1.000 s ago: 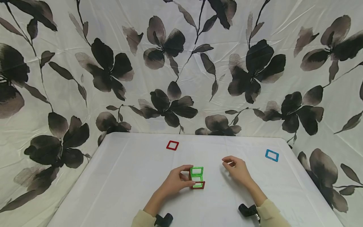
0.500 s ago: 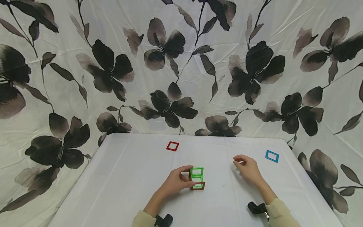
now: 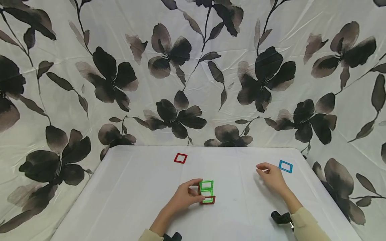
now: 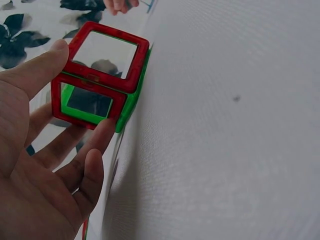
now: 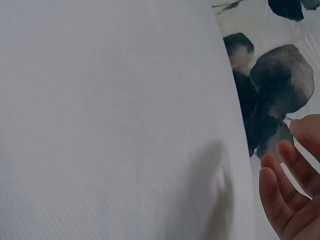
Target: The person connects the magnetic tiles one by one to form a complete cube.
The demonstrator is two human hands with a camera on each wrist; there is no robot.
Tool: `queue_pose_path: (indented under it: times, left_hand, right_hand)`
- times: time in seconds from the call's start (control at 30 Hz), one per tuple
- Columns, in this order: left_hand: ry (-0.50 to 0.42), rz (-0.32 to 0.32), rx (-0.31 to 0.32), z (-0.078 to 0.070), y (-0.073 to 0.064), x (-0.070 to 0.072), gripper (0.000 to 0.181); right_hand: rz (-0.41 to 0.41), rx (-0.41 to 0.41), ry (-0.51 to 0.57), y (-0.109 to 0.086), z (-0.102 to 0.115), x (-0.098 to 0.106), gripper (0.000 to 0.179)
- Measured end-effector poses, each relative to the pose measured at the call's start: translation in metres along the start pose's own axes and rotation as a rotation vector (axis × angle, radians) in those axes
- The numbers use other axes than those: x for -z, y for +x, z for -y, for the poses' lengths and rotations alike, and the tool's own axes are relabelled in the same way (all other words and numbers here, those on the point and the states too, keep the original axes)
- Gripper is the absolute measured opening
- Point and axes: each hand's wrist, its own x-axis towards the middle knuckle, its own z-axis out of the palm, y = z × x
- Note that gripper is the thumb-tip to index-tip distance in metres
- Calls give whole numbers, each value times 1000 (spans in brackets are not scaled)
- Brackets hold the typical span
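My left hand (image 3: 184, 196) grips a small open box of magnetic building tiles, red and green square frames joined at their edges. In the head view a green tile (image 3: 206, 181) stands at its back and a red tile (image 3: 212, 203) at its front. Two red tiles (image 4: 89, 79) face the palm in the left wrist view, with a green tile (image 4: 131, 107) along the tabletop side; thumb and fingertips hold their edges. My right hand (image 3: 272, 177) hovers over the table with relaxed fingers and nothing in them, just left of a blue square tile (image 3: 284, 170).
A loose red square tile (image 3: 179, 162) lies near the table's far edge, left of the middle. The white-covered table (image 3: 126, 187) ends at a hanging cloth (image 3: 223, 110) with dark flowers.
My right hand has moved right, away from the tile box and up to the blue tile. My left hand keeps its hold on the box. The head view has shifted slightly.
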Motion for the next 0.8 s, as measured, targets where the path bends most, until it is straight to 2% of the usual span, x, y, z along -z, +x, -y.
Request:
queue_pose_path:
  times: [0.37,0.6,0.8]
  left_hand:
    - [-7,6,-23,-3,2,2,67]
    - [-12,3,15,-2,-3,0,68]
    - [-17,-2,14,-2,-3,0,67]
  right_hand:
    - [-15,-1,-80,10,-15,28,25]
    - [-48,22,-130,18,-25,43,23]
    - [-51,37,-149,23,-32,56,25]
